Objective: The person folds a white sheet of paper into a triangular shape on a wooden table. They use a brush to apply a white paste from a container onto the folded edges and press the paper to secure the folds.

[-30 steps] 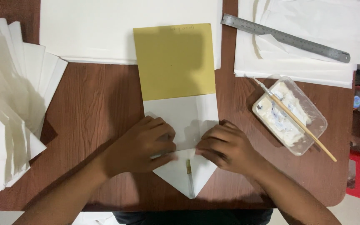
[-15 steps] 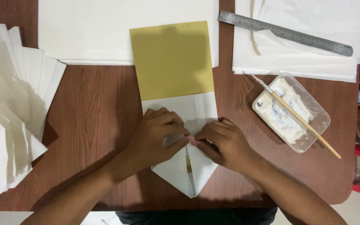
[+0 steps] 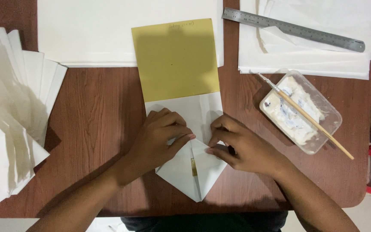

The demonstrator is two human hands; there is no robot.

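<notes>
Overhead view of a brown wooden table (image 3: 95, 107) with paper-folding work at centre. White folded paper (image 3: 194, 167) lying flat near the table's front edge, lower end brought to a point by two diagonal flaps, upper end tucked under a mustard-yellow card (image 3: 174, 60). Left hand (image 3: 157, 141) palm down on the left flap, fingers loosely curled and extended, fingertips pressing at the centre seam — nothing gripped. Right hand (image 3: 241, 148) palm down on the right flap, fingers bent, tips pressing the paper beside the seam, just apart from the left fingertips; likewise pressing rather than grasping. To the left, a fanned stack of folded white pieces (image 3: 9, 111). Behind the card, a large white sheet (image 3: 91, 32). Upper right, more white sheets (image 3: 314, 60) bearing a steel ruler (image 3: 293, 29), laid aslant. Right of the hands, a clear plastic tray of white paste (image 3: 299, 111) — a thin wooden-handled brush (image 3: 310, 118) resting across it.
</notes>
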